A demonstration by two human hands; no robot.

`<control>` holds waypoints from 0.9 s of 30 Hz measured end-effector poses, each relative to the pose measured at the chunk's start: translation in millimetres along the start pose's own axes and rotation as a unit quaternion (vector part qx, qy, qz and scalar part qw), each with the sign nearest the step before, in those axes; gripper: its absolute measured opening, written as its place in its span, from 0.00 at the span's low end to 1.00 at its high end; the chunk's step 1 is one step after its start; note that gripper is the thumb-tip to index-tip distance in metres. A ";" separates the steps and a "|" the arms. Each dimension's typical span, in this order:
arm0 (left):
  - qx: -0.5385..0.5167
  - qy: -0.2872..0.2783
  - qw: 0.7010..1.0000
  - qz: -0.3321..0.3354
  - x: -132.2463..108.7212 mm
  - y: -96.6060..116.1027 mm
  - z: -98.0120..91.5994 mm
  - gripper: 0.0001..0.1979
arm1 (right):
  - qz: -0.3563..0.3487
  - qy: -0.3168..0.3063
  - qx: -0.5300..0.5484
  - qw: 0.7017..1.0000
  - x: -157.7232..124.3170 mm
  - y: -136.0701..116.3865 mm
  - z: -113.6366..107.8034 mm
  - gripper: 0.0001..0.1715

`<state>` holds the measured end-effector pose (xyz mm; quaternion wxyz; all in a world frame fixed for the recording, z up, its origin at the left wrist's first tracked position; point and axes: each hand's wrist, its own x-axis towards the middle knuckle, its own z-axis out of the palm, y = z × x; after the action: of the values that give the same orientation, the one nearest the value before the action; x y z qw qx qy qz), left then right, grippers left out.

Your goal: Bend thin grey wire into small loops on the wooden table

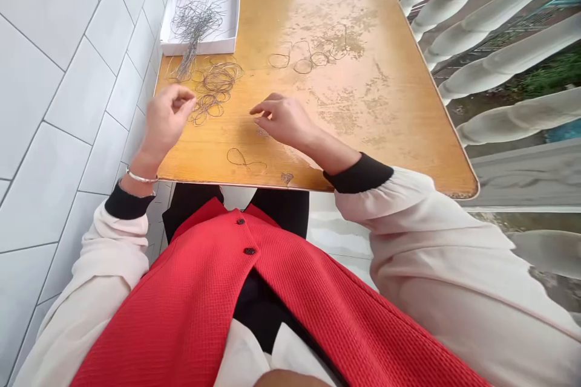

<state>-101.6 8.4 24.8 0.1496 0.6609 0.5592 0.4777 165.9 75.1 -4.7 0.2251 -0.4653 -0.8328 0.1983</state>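
Note:
My left hand (166, 118) hovers over the left edge of the wooden table (399, 133), fingers curled in a pinch beside a heap of thin wire loops (213, 87); what it pinches is too fine to make out. Near the table's middle my right hand (284, 121) rests low with fingers curled together and pointing left, and I cannot see anything in it. A single bent wire loop (245, 162) lies near the front edge, between the hands. Several shaped wire loops (308, 55) lie in a row farther back.
A white cardboard box (227, 42) with a bundle of straight wires (193, 27) sits at the back left corner, the wires spilling onto the table. White tiled floor lies to the left, a white balustrade (476, 18) to the right.

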 end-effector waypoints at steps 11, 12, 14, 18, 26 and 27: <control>0.063 -0.131 0.989 -0.025 -75.9 -6.0 32.9 0.03 | -0.005 -0.182 -0.176 0.967 -33.3 -61.5 16.5 0.15; 0.071 -0.141 0.987 -0.024 -73.7 -5.6 35.3 0.03 | -0.002 -0.183 -0.174 0.968 -36.5 -62.6 18.6 0.14; 0.087 -0.158 0.983 -0.023 -68.5 -2.4 39.2 0.04 | -0.001 -0.178 -0.173 0.969 -40.4 -62.6 21.6 0.15; 0.166 -0.242 0.956 0.010 -59.6 18.3 50.8 0.10 | -0.023 -0.141 -0.144 0.979 -46.3 -54.8 27.7 0.17; 0.361 -0.363 0.858 0.038 -45.2 62.4 75.0 0.16 | -0.057 -0.008 0.007 0.998 -65.9 -26.2 43.6 0.10; 0.370 -0.369 0.851 0.045 -45.5 64.2 75.4 0.16 | -0.062 -0.005 0.010 0.998 -68.6 -24.2 42.2 0.09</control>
<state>0.7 -27.6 13.0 0.0684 0.8194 0.5678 -0.0373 157.6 -1.2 -39.4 0.2376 -0.4098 -0.8589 0.1946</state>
